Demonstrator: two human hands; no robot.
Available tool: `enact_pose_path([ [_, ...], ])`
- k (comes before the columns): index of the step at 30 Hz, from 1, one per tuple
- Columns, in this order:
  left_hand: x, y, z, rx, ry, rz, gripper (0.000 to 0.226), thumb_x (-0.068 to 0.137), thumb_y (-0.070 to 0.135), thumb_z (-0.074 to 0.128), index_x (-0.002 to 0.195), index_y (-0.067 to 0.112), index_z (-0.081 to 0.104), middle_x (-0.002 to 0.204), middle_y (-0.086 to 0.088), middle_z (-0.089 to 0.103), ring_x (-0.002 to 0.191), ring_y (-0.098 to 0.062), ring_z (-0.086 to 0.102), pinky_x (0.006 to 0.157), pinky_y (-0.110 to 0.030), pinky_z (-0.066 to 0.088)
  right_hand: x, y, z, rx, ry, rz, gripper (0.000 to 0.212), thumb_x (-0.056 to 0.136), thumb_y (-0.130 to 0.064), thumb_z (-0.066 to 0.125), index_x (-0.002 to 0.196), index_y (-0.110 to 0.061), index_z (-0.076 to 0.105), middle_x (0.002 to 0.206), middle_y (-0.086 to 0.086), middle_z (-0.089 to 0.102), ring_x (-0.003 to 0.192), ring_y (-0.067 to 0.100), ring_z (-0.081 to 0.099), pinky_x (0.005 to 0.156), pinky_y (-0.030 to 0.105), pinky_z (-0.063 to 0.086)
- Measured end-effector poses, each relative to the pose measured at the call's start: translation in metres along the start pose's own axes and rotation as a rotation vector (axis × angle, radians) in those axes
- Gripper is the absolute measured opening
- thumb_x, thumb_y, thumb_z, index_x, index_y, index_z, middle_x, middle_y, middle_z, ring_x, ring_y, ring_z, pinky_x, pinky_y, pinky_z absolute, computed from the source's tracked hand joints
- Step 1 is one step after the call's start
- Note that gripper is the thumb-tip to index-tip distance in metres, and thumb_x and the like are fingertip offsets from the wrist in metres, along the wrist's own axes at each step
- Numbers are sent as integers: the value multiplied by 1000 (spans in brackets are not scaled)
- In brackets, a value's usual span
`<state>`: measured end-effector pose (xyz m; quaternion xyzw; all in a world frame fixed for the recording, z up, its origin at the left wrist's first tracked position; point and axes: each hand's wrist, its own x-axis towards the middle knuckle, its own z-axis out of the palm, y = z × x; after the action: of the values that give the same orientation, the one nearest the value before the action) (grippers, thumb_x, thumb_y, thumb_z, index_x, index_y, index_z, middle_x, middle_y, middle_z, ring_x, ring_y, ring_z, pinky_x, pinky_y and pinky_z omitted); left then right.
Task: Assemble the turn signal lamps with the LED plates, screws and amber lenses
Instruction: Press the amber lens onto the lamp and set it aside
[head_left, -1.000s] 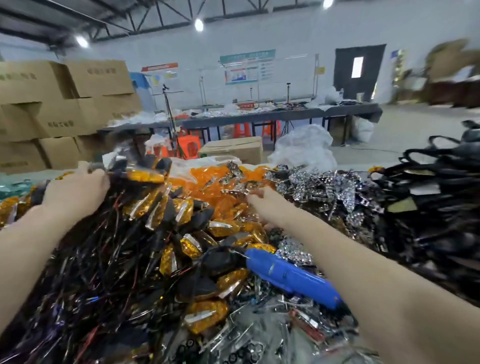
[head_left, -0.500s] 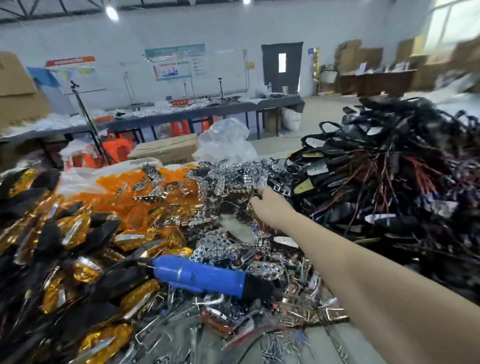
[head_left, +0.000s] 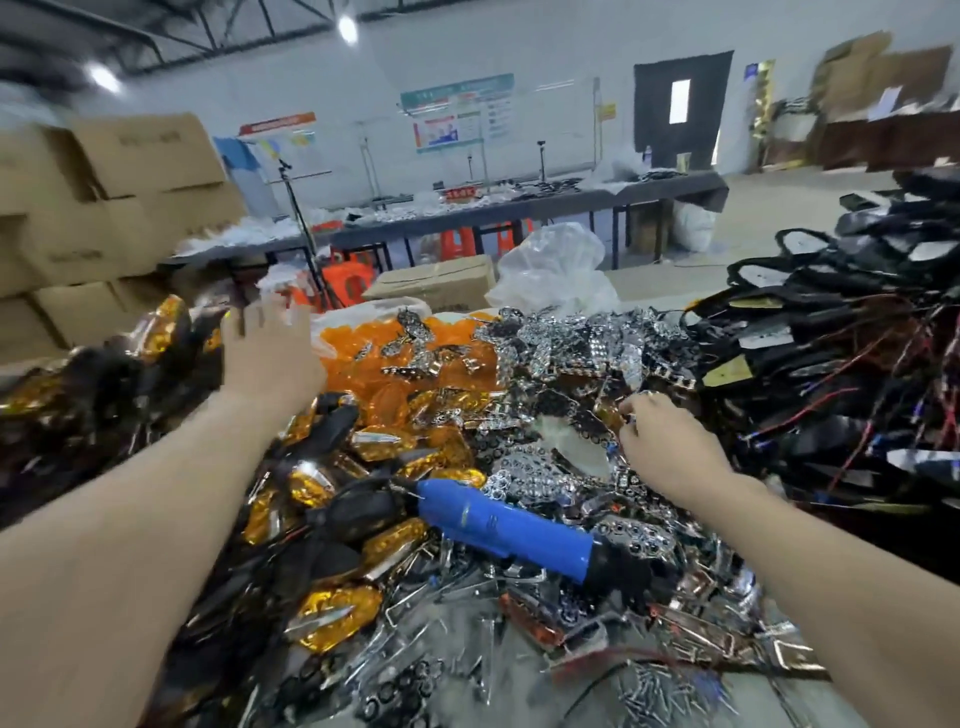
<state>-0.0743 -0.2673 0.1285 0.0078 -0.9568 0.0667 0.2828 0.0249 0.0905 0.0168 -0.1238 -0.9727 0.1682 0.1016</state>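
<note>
My left hand (head_left: 265, 358) is raised with straight fingers, blurred, above the heap of finished amber-and-black lamps (head_left: 332, 473) and holds nothing. My right hand (head_left: 670, 447) reaches into the pile of shiny LED plates (head_left: 566, 343), its fingertips curled and pinching what looks like one plate (head_left: 626, 415). Loose amber lenses (head_left: 395, 358) lie in a mound behind the lamps. Black housings with red and black wires (head_left: 831, 364) are stacked on the right. Small screws (head_left: 660, 686) lie scattered near the front edge.
A blue electric screwdriver (head_left: 504, 525) lies between my forearms on the parts. Cardboard boxes (head_left: 104, 208) stand at the left. A white plastic bag (head_left: 550, 275) and a long table (head_left: 519, 202) are beyond the bench.
My left hand, out of view half a second ago, is now raised over the lamp heap. My right hand has drawn back a little in the plate pile. The view swung left.
</note>
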Motion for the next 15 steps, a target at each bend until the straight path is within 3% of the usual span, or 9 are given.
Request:
enact_pose_path([
  [4,-12,37,8,-37,-98,51,55,93,14,45,147,11,36,155,-23,28,142,-41,28,118,-54,23,-2,-64,8,38,-22,-179,37,108,-29,38,142,-19,46,140,8,51,120,30,55,88,44,52],
  [7,-25,47,15,-5,-163,95,54,93,16,45,146,10,35,154,-23,28,141,-42,28,118,-56,22,-4,-97,12,63,-24,-256,38,108,-30,39,145,-21,44,142,6,48,122,28,50,84,40,47],
  [12,-43,45,19,-55,-225,173,57,96,18,44,150,11,28,158,-21,22,144,-40,25,118,-54,22,-7,-120,17,76,-9,-315,40,108,-29,36,147,-22,41,144,6,47,125,28,48,82,41,43],
  [15,-56,48,23,-117,-276,229,51,99,22,46,148,15,34,155,-19,26,140,-38,31,117,-51,26,-10,-124,16,66,-15,-312,40,108,-30,37,146,-21,42,144,8,47,125,30,48,87,42,44],
])
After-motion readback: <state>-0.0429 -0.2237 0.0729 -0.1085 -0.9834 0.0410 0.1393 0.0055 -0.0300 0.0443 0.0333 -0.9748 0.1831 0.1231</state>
